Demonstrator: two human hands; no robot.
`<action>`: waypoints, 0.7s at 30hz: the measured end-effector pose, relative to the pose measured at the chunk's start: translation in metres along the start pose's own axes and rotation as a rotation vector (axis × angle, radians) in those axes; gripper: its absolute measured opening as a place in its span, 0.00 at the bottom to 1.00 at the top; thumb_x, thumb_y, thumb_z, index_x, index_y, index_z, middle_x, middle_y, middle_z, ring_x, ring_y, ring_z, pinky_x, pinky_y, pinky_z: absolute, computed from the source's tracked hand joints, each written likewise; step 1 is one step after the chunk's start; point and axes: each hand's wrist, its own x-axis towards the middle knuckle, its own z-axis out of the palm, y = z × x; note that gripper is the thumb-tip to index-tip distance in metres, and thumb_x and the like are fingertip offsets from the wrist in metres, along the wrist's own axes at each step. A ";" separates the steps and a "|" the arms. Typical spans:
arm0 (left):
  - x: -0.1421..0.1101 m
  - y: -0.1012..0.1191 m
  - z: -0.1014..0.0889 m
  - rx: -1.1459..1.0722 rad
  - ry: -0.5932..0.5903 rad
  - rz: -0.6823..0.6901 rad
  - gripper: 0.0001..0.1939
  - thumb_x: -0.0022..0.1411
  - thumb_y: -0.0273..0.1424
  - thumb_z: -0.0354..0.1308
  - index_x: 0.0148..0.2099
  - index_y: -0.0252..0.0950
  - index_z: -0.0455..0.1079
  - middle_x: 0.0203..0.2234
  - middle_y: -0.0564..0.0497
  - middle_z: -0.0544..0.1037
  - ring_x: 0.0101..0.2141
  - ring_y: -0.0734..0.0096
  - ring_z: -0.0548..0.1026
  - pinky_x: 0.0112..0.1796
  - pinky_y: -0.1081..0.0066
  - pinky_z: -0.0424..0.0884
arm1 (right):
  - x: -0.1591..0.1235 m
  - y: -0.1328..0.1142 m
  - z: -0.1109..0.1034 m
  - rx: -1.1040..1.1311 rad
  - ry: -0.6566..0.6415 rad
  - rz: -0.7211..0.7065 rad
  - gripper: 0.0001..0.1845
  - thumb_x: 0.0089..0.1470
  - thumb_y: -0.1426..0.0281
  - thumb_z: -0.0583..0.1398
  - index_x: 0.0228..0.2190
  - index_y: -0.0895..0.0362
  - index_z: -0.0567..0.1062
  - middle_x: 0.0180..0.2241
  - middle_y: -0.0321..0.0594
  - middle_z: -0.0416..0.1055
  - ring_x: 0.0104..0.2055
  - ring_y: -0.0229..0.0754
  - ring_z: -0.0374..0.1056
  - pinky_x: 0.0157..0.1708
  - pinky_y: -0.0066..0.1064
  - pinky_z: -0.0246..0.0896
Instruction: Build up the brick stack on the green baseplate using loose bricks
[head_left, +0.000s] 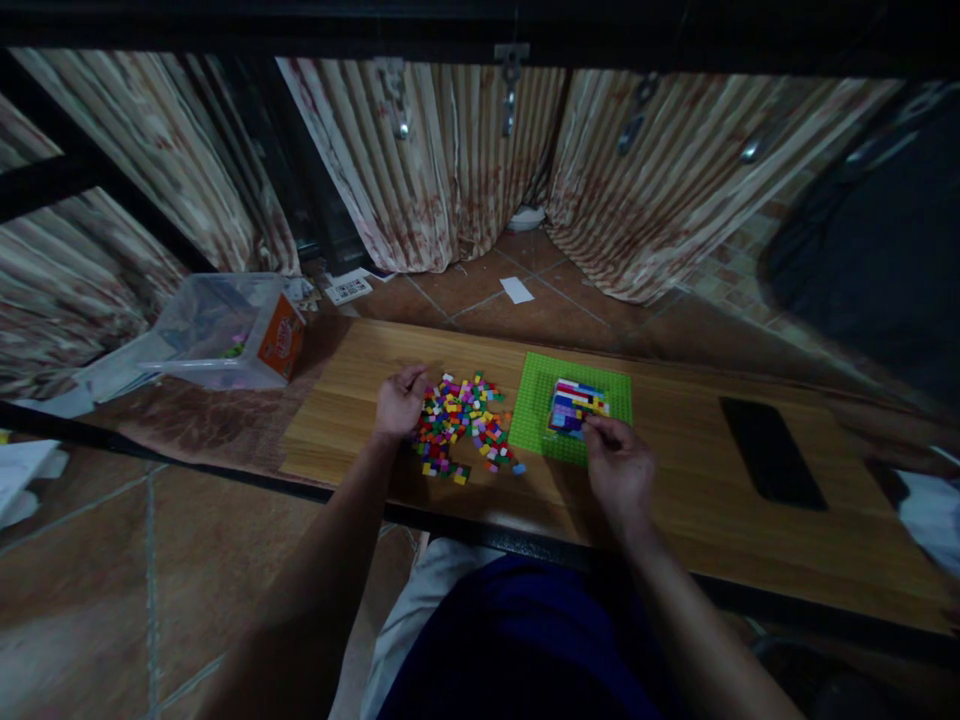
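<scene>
Blue garment (510,640) beside bench (690,470). With right hand (622,470), fingertips close together at near edge of toy-brick assembly (576,397) on green baseplate (535,400); cannot tell whether pinching a brick. Left hand (400,405) beside loose bricks (457,405), grip unclear. Apparently placing bricks; next, likely requires stud alignment.

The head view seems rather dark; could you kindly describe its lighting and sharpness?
Head view: dim overall, blue clothing losing detail in shadow; head view: small glints on the metal fittings; head view: loose bricks look soft, their studs too small to make out.
</scene>
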 end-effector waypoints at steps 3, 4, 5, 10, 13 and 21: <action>0.002 -0.005 0.001 -0.005 0.002 0.000 0.15 0.60 0.33 0.54 0.45 0.34 0.74 0.33 0.48 0.82 0.35 0.65 0.80 0.42 0.68 0.75 | -0.012 -0.014 -0.002 0.004 -0.081 -0.109 0.12 0.56 0.61 0.58 0.33 0.55 0.78 0.34 0.42 0.77 0.35 0.44 0.72 0.38 0.37 0.68; 0.002 -0.007 0.001 -0.005 0.004 -0.001 0.14 0.60 0.33 0.54 0.46 0.34 0.74 0.33 0.48 0.82 0.35 0.65 0.80 0.42 0.68 0.75 | -0.017 -0.019 -0.002 0.010 -0.152 -0.153 0.11 0.56 0.62 0.58 0.34 0.54 0.78 0.34 0.41 0.77 0.35 0.43 0.72 0.38 0.36 0.68; 0.003 -0.009 0.001 -0.003 0.004 0.000 0.14 0.60 0.34 0.54 0.46 0.34 0.74 0.33 0.48 0.82 0.35 0.65 0.80 0.42 0.68 0.74 | -0.022 -0.023 -0.001 0.013 -0.233 -0.194 0.11 0.57 0.62 0.57 0.35 0.53 0.78 0.35 0.41 0.76 0.37 0.43 0.72 0.39 0.36 0.68; 0.007 -0.017 0.001 -0.003 -0.009 0.008 0.15 0.59 0.35 0.55 0.46 0.35 0.74 0.32 0.49 0.82 0.35 0.64 0.80 0.41 0.68 0.75 | -0.044 -0.029 0.009 -0.046 -0.486 -0.306 0.11 0.57 0.67 0.58 0.41 0.51 0.77 0.41 0.41 0.75 0.44 0.45 0.71 0.45 0.39 0.67; 0.006 -0.015 0.001 -0.017 -0.012 0.011 0.16 0.60 0.35 0.54 0.46 0.34 0.74 0.32 0.49 0.82 0.35 0.65 0.80 0.41 0.68 0.74 | -0.050 -0.026 0.015 -0.113 -0.507 -0.348 0.10 0.58 0.67 0.58 0.41 0.51 0.77 0.40 0.42 0.75 0.43 0.46 0.70 0.44 0.39 0.67; 0.004 -0.006 -0.002 0.055 0.004 0.021 0.16 0.59 0.36 0.54 0.45 0.33 0.74 0.31 0.49 0.82 0.36 0.64 0.80 0.43 0.68 0.73 | -0.053 -0.025 0.016 -0.095 -0.477 -0.377 0.07 0.58 0.70 0.57 0.34 0.51 0.77 0.36 0.40 0.74 0.40 0.44 0.70 0.41 0.36 0.66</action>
